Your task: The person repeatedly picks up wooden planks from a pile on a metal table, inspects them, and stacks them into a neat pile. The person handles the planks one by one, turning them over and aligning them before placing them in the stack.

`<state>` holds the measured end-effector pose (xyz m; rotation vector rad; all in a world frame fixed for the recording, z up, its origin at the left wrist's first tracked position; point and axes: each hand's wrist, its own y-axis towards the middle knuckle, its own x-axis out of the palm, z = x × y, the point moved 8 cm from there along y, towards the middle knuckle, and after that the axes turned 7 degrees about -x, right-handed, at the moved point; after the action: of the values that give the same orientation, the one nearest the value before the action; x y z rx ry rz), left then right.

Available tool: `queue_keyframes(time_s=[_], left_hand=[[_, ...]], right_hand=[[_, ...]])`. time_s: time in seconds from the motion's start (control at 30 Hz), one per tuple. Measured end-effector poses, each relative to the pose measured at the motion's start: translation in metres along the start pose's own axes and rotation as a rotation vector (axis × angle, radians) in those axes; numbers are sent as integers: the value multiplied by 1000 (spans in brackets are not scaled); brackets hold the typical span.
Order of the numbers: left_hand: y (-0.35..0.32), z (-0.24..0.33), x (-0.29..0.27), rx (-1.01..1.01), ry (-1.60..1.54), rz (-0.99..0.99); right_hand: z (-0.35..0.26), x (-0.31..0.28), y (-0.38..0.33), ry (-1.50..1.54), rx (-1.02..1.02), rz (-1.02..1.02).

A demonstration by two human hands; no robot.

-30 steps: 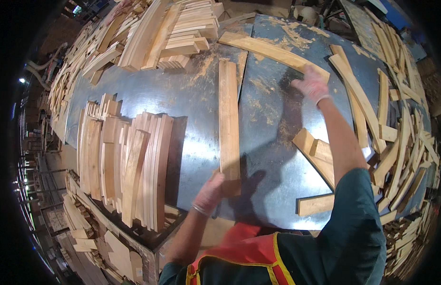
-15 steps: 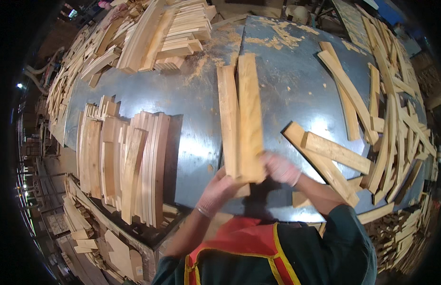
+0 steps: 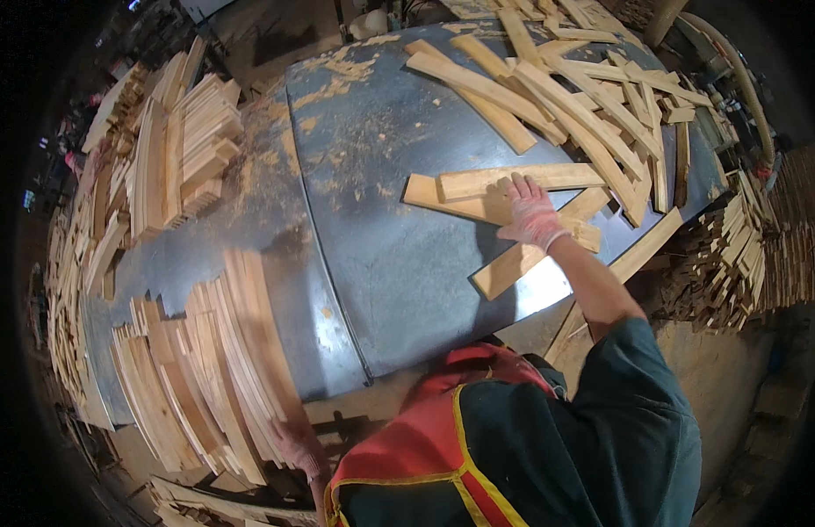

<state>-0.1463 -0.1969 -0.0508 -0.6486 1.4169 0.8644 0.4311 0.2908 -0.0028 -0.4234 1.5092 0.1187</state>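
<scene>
Landmark: the grey metal tabletop, dusted with sawdust; every place below is read from it.
Left hand: your left hand is at the near-left edge of the tabletop, pressed against the near end of the leaning stack of slats. Fingers partly hidden by the wood; cannot tell if it grips or only pushes.
Leaning stack: thin pale slats on edge, fanned and tilted, along the near-left part of the tabletop.
Right hand: your gloved right hand lies at the right-centre of the tabletop, fingers spread flat, not clenched. It rests on top of two overlapping boards.
Upper board: short pale board under your fingertips, lying crosswise.
Lower board: second board beneath it, touching it, angled slightly.
Near board: another board just below your wrist, running diagonally toward the right edge.
Far right: loose pile of long strips crisscrossed on the far-right part of the tabletop.
Far left: stacked bundles of slats along the far-left side.
Off the right edge: heap of cut sticks below tabletop level.
</scene>
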Motion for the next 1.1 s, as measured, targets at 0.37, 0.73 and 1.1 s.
queue_keyframes(time_s=[0.37,0.73,1.1], left_hand=[[-57,279,-32,627,-221,-247],[-138,563,33,47,-985,-1382],[-48,480,29,-336,-1537,-1043]], right_hand=[[35,-22,80,-100,-300,-382],[77,-35,148,691,-263,-335],[32,-8,33,196,-279,-104]])
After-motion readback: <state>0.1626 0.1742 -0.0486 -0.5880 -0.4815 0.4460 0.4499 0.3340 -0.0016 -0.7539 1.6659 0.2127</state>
